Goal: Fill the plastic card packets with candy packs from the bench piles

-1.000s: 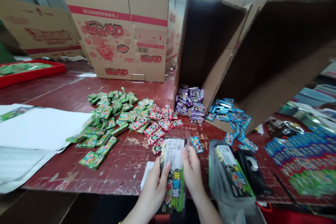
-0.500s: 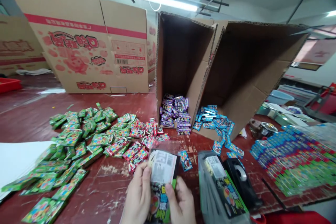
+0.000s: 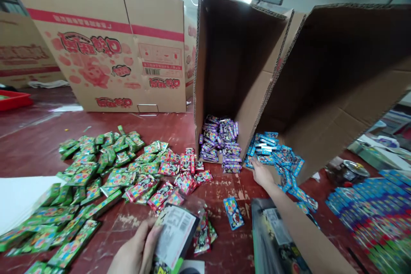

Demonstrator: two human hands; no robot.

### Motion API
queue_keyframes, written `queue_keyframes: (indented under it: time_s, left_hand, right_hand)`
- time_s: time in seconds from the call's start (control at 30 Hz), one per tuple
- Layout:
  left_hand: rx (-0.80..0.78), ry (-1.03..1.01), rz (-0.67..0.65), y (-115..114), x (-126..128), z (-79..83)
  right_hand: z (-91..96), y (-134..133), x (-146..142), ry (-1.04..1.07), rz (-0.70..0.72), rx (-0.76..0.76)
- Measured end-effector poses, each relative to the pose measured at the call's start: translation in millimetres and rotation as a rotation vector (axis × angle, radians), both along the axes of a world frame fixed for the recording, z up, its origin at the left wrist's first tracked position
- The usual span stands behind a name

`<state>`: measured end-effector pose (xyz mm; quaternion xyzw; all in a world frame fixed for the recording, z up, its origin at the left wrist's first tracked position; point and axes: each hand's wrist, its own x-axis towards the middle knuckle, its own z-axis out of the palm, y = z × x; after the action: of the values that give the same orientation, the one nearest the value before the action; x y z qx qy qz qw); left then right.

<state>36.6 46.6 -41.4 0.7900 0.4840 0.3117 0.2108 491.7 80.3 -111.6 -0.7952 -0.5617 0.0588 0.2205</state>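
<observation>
My left hand [image 3: 136, 248] is closed on a printed plastic bag [image 3: 175, 233], thumb over its white label. Red and green candy packets [image 3: 203, 235] show at the bag's clear, open end. At the mouth of the right-hand box, my right hand [image 3: 262, 174] reaches to the edge of the blue candy packets [image 3: 278, 154], fingers stretched out; whether they touch one is hard to see. A single blue packet [image 3: 233, 213] lies between my hands. Under my right forearm sits a stack of flat plastic bags [image 3: 265, 239], partly hidden.
Purple packets [image 3: 221, 139] fill the front of the narrow open box [image 3: 237, 51]. Red packets [image 3: 186, 180] and green packets [image 3: 83, 167] spread across the left. A closed carton [image 3: 112, 64] stands behind. Rows of filled packs [image 3: 372, 214] lie at right, near a metal tin [image 3: 353, 171].
My right hand has let go of the printed bag and moved forward and right to the blue packets. My left hand has shifted left with the bag, now tilted. The view has moved closer to the boxes.
</observation>
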Motion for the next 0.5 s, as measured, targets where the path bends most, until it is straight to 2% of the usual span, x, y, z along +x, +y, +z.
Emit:
queue_keyframes:
  time_s: [0.17, 0.33, 0.4, 0.5]
  left_hand:
    - [-0.025, 0.007, -0.063, -7.6, 8.3, 8.8]
    - [-0.054, -0.070, -0.097, -22.0, -4.2, 8.7]
    - [-0.064, -0.098, -0.065, -23.6, -13.6, 3.4]
    - [-0.068, -0.134, -0.018, -22.4, -23.8, -2.7]
  right_hand:
    - [-1.8, -2.9, 4.8, 0.030, -0.022, -0.013]
    - [3.4, 7.2, -18.9, 0.167, -0.080, 0.132]
    - [9.4, 0.9, -27.8, 0.244, -0.099, 0.215]
    - [21.4, -23.0, -42.4, 0.400, -0.128, 0.324]
